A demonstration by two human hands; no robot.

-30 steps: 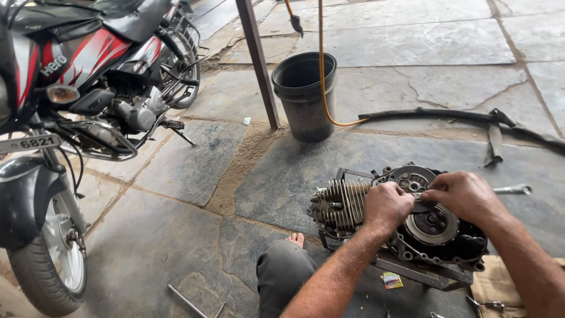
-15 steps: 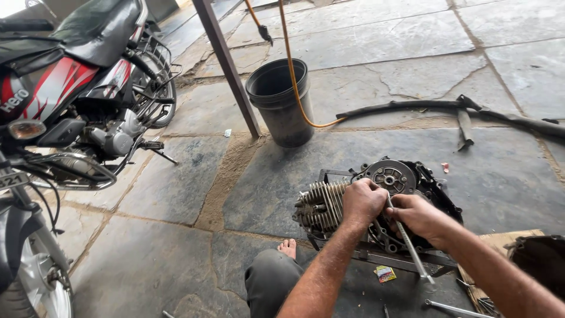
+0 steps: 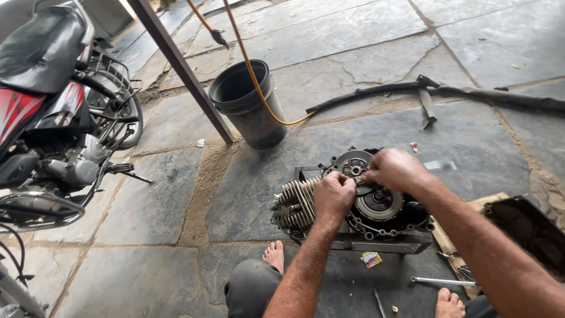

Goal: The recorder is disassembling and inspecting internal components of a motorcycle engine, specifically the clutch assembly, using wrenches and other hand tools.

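The person sits on the stone floor with a motorcycle engine standing on a dark metal stand between the bare feet. Compared with half a second ago, the long bar tool that the right hand held down at the lower side of the engine is no more in that hand; the right hand has come up to the top of the open clutch side, and its fingers are now pressed together on a small part near the round clutch plate. What exactly it pinches cannot be told, because the fingers cover it. The left hand stays closed over the engine just beside the finned cylinder, and its grip seems to steady the case. So the work looks to have passed from turning with a tool to fine work with the fingers on the clutch parts. A thin metal rod lies on the floor near the right foot, and a small coloured packet lies just before the stand. Behind the engine stands a black bucket with an orange hose running past it, next to a slanted metal post. A red and black motorcycle is parked at the left, well apart from the hands.
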